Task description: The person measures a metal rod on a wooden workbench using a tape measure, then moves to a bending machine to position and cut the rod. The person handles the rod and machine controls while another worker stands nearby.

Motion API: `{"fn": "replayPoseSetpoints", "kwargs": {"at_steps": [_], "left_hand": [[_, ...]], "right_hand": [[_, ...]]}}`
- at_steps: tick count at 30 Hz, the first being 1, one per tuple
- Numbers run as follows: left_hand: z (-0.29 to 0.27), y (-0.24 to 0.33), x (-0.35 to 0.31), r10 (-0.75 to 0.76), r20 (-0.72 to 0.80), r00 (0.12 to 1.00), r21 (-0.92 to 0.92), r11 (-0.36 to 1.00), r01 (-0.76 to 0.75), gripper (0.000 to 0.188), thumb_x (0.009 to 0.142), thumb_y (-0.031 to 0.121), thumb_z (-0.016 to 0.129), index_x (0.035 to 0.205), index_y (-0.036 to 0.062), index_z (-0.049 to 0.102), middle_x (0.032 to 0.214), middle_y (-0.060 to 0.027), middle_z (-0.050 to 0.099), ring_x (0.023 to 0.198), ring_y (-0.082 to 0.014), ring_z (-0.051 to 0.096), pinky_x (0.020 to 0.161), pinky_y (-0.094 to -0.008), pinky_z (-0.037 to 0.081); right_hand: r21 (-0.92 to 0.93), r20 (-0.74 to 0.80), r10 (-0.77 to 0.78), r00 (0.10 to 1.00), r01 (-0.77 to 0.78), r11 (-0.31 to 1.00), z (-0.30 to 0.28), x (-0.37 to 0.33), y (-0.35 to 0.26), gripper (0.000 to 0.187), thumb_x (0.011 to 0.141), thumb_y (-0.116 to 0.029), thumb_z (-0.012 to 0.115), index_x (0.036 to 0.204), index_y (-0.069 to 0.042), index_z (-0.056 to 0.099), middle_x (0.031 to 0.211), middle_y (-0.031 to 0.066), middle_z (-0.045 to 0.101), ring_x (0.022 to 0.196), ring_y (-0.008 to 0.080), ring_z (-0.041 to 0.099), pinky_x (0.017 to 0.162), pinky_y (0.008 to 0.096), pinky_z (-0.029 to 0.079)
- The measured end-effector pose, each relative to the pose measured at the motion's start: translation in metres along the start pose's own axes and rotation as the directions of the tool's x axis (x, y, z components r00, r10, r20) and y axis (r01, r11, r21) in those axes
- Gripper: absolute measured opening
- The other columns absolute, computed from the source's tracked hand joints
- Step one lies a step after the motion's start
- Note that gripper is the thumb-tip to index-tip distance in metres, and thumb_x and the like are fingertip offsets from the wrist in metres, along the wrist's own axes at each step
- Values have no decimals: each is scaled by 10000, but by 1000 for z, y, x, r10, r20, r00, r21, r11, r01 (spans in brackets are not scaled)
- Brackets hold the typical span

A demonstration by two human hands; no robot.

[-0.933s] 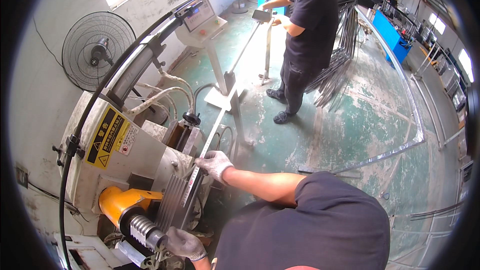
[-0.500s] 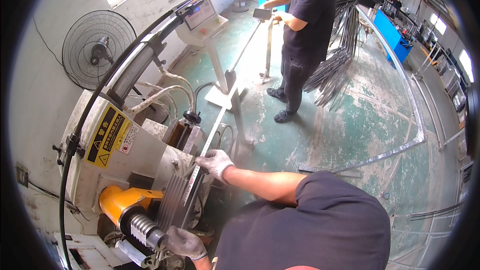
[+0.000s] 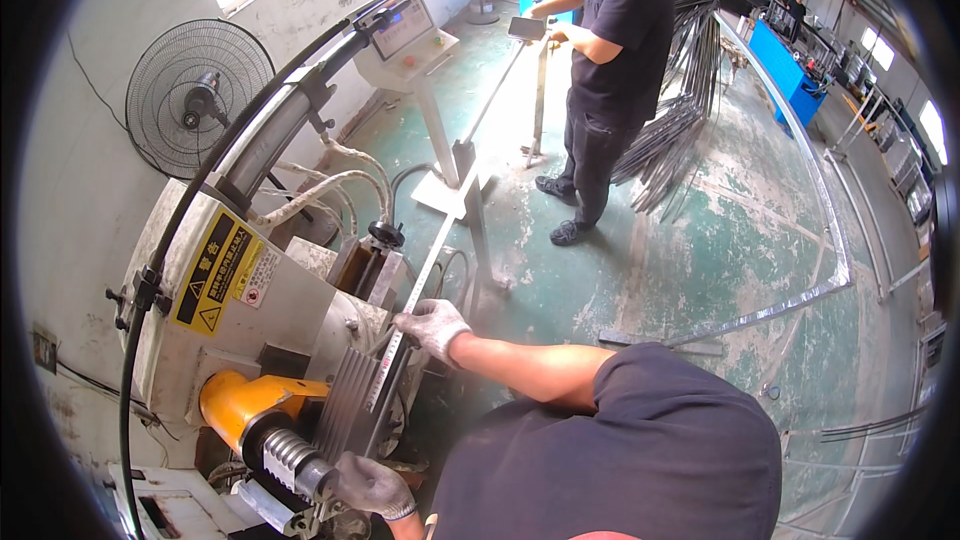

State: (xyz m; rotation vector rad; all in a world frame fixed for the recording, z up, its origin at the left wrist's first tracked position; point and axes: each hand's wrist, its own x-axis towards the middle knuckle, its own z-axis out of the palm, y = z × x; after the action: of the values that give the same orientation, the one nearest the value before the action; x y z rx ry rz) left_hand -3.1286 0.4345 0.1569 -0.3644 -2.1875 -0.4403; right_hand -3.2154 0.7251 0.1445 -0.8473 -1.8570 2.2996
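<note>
A white measuring tape lies stretched along a long metal bar, which runs from the machine toward the far floor. My right hand, in a pale work glove, pinches the tape against the bar partway along. Lower down, my gloved left hand is closed near the bar's near end, beside a grey metal cylinder. Its fingertips are partly hidden, so what they grip is unclear. Between the orange machine part and the tape sits a grooved grey metal block.
A co-worker stands at the bar's far end, hands near a dark plate on a post. A control panel and a fan stand along the left wall. Bundled metal rods and a bent metal frame lie at right.
</note>
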Motion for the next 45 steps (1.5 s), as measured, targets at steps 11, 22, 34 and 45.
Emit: {"fn": "replayPoseSetpoints", "kwargs": {"at_steps": [11,22,34,45], "left_hand": [[2,-2,0,24,-24,999,-11,1000,-24,117,976,-44,605,885,2,663,727,-182,569,624,-406,519,632,-501,414],[0,-24,-29,-156,213,964,70,987,145,185,957,-23,707,1140,-13,740,1088,-179,765,979,-418,712,910,-515,541],[1,-3,-4,19,-16,1000,33,999,-18,107,999,-33,613,933,8,687,803,-162,632,698,-394,575,691,-491,467],[-1,-4,-5,-33,52,998,-3,999,33,106,961,-69,617,917,-5,689,777,-176,607,670,-389,548,676,-492,452]], "right_hand": [[-14,-3,-5,1000,5,1000,0,4,4,341,982,-306,870,1079,17,818,897,45,760,790,132,650,722,341,539],[-6,-14,-6,1000,6,1000,1,6,7,344,979,-307,876,1066,20,813,892,45,759,786,129,647,717,344,538],[-23,-27,-15,1000,15,1000,1,7,9,337,975,-297,876,1062,22,815,873,42,756,764,131,653,702,339,540],[-37,-8,-12,1000,12,999,-1,-1,-3,377,956,-289,860,1100,54,805,918,113,809,830,176,745,788,341,599]]}}
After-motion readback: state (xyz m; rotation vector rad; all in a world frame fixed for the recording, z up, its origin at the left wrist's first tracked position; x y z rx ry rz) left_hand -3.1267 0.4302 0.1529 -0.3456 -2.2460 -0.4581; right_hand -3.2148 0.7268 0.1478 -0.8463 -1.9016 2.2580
